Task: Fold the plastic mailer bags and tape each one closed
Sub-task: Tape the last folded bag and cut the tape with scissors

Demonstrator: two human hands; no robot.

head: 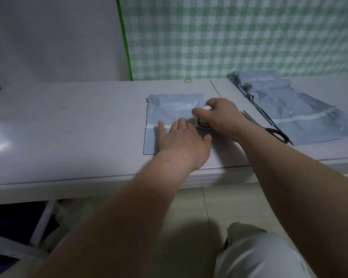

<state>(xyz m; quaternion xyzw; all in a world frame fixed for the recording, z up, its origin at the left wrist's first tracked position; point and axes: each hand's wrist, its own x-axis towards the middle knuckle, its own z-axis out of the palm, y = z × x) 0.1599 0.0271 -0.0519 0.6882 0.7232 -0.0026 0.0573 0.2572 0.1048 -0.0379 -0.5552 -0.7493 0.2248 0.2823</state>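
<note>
My left grip lies flat, fingers straight, pinning the mailer bag at frame centre on the desk. I'd press firmly there while the right grip, curled round the tape roll, draws tape across the fold. The bag's length seems to run toward the frame top, folded end farthest.

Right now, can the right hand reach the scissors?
Probably yes. The scissors lie uncovered on the table just beside the right hand, with nothing between. But that hand grips the tape roll, so it would need to set it down first.
</note>
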